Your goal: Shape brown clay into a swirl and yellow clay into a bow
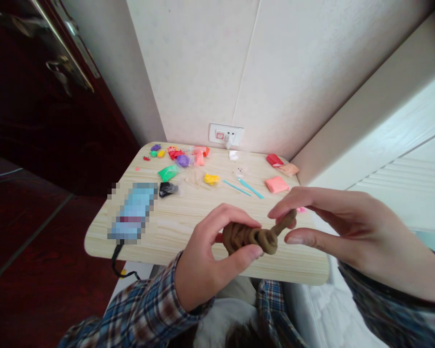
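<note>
A coiled piece of brown modelling clay [239,236] is above the near part of the table. My left hand [212,256] grips it from the left, with fingers behind and thumb in front. From the coil's right end a clay strand [284,223] rises to the right. My right hand [333,220] has this strand's free end at its curled fingers. Its thumb tip lies just below the strand, with a small gap. Part of the coil is hidden by my left fingers and thumb.
On the wooden table [203,212] lie two blue modelling tools [251,187], a pink clay block [277,184], a green clay packet [168,172], yellow clay [211,179] and a black packet [167,189]. A pixelated phone-like object [134,212] with a cord lies left. A wall socket [226,134] is behind.
</note>
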Motion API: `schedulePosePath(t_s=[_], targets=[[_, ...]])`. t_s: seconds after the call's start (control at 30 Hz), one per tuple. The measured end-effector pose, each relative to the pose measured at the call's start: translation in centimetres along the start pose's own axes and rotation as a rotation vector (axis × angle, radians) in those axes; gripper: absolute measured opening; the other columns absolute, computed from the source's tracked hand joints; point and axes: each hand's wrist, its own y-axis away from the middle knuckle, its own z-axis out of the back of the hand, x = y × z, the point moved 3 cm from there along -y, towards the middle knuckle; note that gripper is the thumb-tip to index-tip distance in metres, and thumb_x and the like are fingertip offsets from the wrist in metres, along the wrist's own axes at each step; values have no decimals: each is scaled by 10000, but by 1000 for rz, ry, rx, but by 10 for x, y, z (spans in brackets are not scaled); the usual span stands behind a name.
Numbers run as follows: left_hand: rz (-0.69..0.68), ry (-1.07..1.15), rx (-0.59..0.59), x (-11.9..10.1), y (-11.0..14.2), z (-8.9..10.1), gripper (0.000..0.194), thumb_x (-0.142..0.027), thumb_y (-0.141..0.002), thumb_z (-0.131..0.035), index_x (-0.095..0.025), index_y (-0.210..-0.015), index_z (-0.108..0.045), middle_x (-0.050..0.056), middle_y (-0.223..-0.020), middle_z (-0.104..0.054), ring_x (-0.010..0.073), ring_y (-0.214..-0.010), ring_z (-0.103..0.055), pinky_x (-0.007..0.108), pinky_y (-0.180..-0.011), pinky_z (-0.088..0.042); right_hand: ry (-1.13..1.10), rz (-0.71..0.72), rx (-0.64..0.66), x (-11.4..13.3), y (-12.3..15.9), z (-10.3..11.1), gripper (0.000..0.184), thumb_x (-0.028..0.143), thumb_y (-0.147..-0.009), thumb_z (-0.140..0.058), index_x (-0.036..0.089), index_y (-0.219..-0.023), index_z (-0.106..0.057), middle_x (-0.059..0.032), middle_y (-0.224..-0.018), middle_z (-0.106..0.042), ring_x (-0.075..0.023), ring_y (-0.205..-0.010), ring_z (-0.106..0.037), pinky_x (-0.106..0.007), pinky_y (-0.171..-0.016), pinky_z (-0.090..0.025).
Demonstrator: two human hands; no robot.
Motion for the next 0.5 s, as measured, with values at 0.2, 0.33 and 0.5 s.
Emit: schedulePosePath(t_s=[0.2, 0.33, 0.5], targets=[[-188, -112, -70, -6, 0, 1, 161, -187, -764, -654, -149, -919, -632, 49, -929, -611, 157, -898, -579, 271, -788, -463, -112, -73, 55, -6, -5, 1, 193, 385, -762, -700, 219, -861, -697, -18, -769, -674, -144, -709, -616, -256, -656, -507], [-206, -117, -63, -7, 0, 1, 162, -184, -761, -655, -137, -915, -630, 50, -911, -614, 150, -878, -583, 263, -770, -470, -139, -59, 110, -4, -9, -3, 189, 391, -791, -667, 204, -782, -697, -9, -697, -669, -130, -671, -605, -249, -638, -492], [-182, -101, -73, -5, 0, 1, 160, -188, -762, -654, -142, -913, -628, 49, -907, -611, 150, -868, -583, 266, -754, -476, -88, -61, 23, 1, -9, -5, 228, 415, -786, -666, 199, -714, -677, -4, -644, -651, -126, -618, -586, -247, -597, -469]])
